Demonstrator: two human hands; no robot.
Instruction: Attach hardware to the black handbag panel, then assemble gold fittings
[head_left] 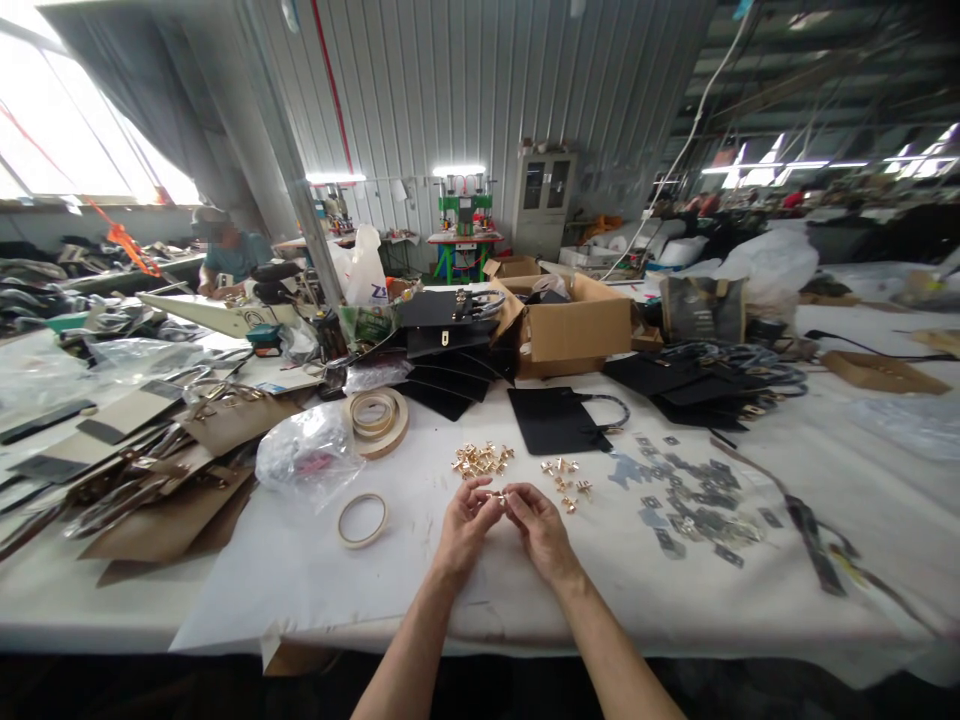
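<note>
My left hand (466, 522) and my right hand (541, 527) meet over the near middle of the table. Between their fingertips they pinch a small gold metal clasp (497, 497), mostly covered by the fingers. Just beyond my left hand lies a pile of gold clasps (481, 459). A smaller loose group of gold clasps (568, 484) is beside my right hand. Farther right, many flat metal plates (694, 500) are scattered. Behind the clasps a black bag panel (559, 420) with a curved handle lies flat.
Tape rolls (363, 520) and a clear plastic bag (306, 452) sit to the left, by stacked brown bag pieces (176, 490). Black panels (442, 380) and a cardboard box (576, 330) stand at the back. A strap (814, 545) lies right. A person (232, 250) sits far left.
</note>
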